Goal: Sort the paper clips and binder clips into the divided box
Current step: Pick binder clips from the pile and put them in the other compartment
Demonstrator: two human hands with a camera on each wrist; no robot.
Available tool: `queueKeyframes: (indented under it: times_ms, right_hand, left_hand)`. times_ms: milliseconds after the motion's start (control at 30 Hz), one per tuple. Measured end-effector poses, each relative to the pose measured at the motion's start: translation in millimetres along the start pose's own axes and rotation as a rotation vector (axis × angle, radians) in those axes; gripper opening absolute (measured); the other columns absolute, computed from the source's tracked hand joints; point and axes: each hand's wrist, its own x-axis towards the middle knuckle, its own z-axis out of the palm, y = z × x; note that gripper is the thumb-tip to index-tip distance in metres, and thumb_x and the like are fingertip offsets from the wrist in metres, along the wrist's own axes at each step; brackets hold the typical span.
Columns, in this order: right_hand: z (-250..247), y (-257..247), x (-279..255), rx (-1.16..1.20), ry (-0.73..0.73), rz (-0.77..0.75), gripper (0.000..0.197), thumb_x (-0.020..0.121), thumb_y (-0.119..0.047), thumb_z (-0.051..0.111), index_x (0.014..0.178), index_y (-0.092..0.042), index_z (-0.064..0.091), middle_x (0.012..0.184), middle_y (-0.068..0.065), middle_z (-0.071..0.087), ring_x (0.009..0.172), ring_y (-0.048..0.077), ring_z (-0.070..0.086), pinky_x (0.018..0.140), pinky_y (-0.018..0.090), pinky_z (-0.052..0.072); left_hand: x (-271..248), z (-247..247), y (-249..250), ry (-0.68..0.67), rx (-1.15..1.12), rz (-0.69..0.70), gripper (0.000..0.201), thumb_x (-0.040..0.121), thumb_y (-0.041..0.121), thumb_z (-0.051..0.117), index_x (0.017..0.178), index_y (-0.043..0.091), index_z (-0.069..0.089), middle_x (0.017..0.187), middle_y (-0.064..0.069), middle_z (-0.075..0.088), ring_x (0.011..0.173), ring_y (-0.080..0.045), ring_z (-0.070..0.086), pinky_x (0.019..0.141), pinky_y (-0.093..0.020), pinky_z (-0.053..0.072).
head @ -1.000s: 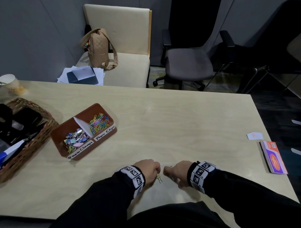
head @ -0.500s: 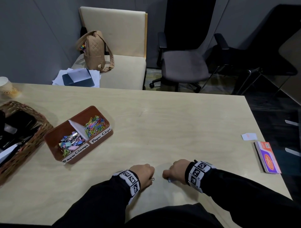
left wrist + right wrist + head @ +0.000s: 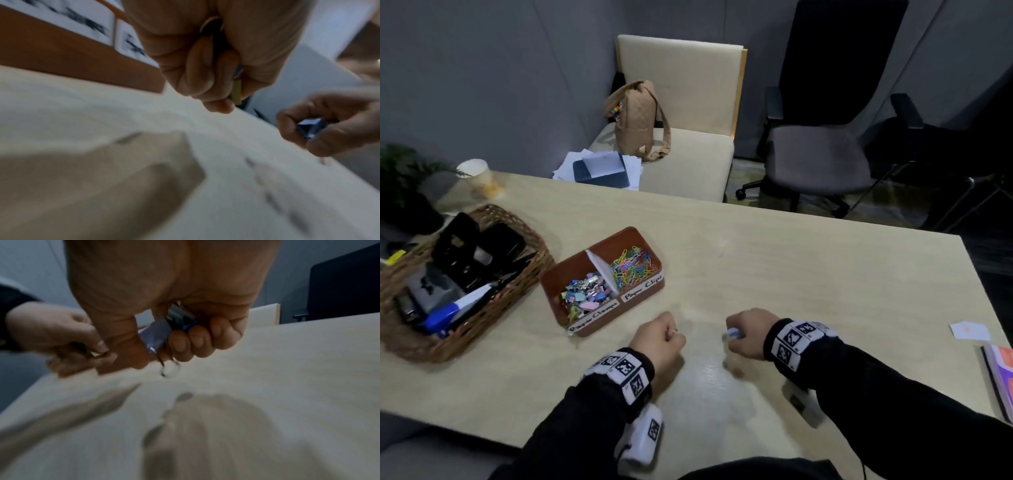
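The brown divided box (image 3: 643, 294) sits left of centre on the table, binder clips (image 3: 585, 298) in its near-left half and coloured paper clips (image 3: 633, 267) in its far-right half. My left hand (image 3: 661, 339) hovers just right of the box, fingers curled round a gold binder clip (image 3: 236, 92). My right hand (image 3: 748, 334) is beside it, pinching binder clips, a pale blue one (image 3: 154, 335) and a darker one (image 3: 180, 318), with wire handles dangling. The box's labelled front wall (image 3: 61, 48) shows in the left wrist view.
A wicker basket (image 3: 400, 281) with office tools stands at the left, a paper cup (image 3: 479, 178) behind it. A small white card (image 3: 969, 330) and a colourful booklet (image 3: 1000, 377) lie near the right table edge. Chairs stand beyond the far edge.
Both fists have lifted off the table with their clips and drifted toward the box. The gold clip that lay between the hands is now in my left hand.
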Motion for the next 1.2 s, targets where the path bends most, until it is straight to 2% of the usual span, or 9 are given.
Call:
queueKeyframes:
  times_ms: [133, 267, 467, 533, 667, 833, 967, 1067, 1200]
  right_hand:
    - [-30, -45, 46, 0.383, 0.075, -0.019, 0.018, 0.087, -0.024, 0.060, 0.075, -0.011, 0.061, 0.068, 0.001, 0.057, 0.073, 0.022, 0.054, 0.067, 0.027, 0.041]
    - [-50, -100, 81, 0.795, 0.023, 0.031, 0.028, 0.090, -0.023, 0.061, 0.064, -0.016, 0.053, 0.055, 0.004, 0.046, 0.049, 0.019, 0.040, 0.049, 0.024, 0.032]
    - [-69, -174, 114, 1.176, -0.094, 0.192, 0.013, 0.094, -0.011, 0.057, 0.103, -0.003, 0.057, 0.074, 0.013, 0.054, 0.038, 0.014, 0.047, 0.040, 0.020, 0.036]
    - [-70, -189, 122, 1.235, -0.079, 0.225, 0.030, 0.092, -0.011, 0.061, 0.118, 0.001, 0.055, 0.079, 0.013, 0.050, 0.050, 0.019, 0.052, 0.046, 0.025, 0.046]
    - [-69, -210, 133, 1.283, -0.052, 0.264, 0.034, 0.090, -0.015, 0.065, 0.117, 0.000, 0.053, 0.089, 0.013, 0.046, 0.072, 0.024, 0.056, 0.080, 0.036, 0.058]
    - [-66, -215, 136, 1.136, 0.017, 0.236, 0.019, 0.094, -0.025, 0.053, 0.096, -0.008, 0.060, 0.078, 0.006, 0.057, 0.062, 0.020, 0.053, 0.055, 0.026, 0.043]
    - [-67, -204, 125, 1.094, 0.027, 0.159, 0.021, 0.092, -0.020, 0.051, 0.079, -0.009, 0.063, 0.072, 0.006, 0.061, 0.054, 0.021, 0.057, 0.046, 0.019, 0.038]
    - [-61, -191, 115, 0.936, 0.108, 0.060, 0.012, 0.090, -0.012, 0.057, 0.080, -0.009, 0.063, 0.075, 0.009, 0.062, 0.051, 0.019, 0.055, 0.042, 0.015, 0.043]
    - [-44, -161, 107, 0.139, 0.199, -0.053, 0.010, 0.088, -0.027, 0.057, 0.090, -0.019, 0.063, 0.095, 0.005, 0.065, 0.089, 0.023, 0.061, 0.072, 0.026, 0.047]
  left_hand:
    - [-1, -53, -10, 0.196, -0.307, -0.102, 0.014, 0.088, 0.007, 0.054, 0.078, 0.015, 0.048, 0.063, -0.001, 0.055, 0.058, -0.016, 0.049, 0.059, -0.027, 0.038]
    - [8, -93, -33, 0.349, -0.682, -0.237, 0.017, 0.095, 0.007, 0.043, 0.085, 0.018, 0.051, 0.060, -0.006, 0.051, 0.039, -0.012, 0.040, 0.038, -0.016, 0.030]
    - [24, -125, -67, 0.465, -1.033, -0.464, 0.021, 0.093, 0.017, 0.046, 0.073, 0.010, 0.048, 0.061, -0.008, 0.046, 0.033, -0.012, 0.035, 0.037, -0.011, 0.022]
    - [29, -129, -75, 0.518, -1.046, -0.495, 0.027, 0.092, 0.029, 0.049, 0.075, 0.009, 0.051, 0.063, -0.009, 0.050, 0.042, -0.017, 0.042, 0.040, -0.018, 0.029]
    - [35, -138, -78, 0.520, -1.122, -0.490, 0.031, 0.097, 0.035, 0.045, 0.081, 0.011, 0.054, 0.090, -0.014, 0.055, 0.073, -0.027, 0.058, 0.061, -0.033, 0.051]
    - [30, -143, -72, 0.464, -1.087, -0.414, 0.027, 0.098, 0.027, 0.040, 0.116, 0.015, 0.056, 0.109, -0.011, 0.054, 0.100, -0.027, 0.055, 0.084, -0.036, 0.046]
    - [20, -135, -68, 0.461, -0.916, -0.275, 0.018, 0.096, 0.019, 0.046, 0.101, 0.012, 0.062, 0.100, -0.012, 0.062, 0.075, -0.019, 0.059, 0.066, -0.032, 0.049]
    - [12, -121, -67, 0.435, -0.487, -0.116, 0.017, 0.095, 0.019, 0.050, 0.089, 0.016, 0.065, 0.089, -0.006, 0.066, 0.068, -0.018, 0.060, 0.061, -0.026, 0.047]
    - [3, -104, -70, 0.400, 0.198, -0.012, 0.009, 0.089, 0.025, 0.058, 0.096, 0.025, 0.064, 0.105, 0.003, 0.059, 0.097, -0.020, 0.057, 0.080, -0.031, 0.049]
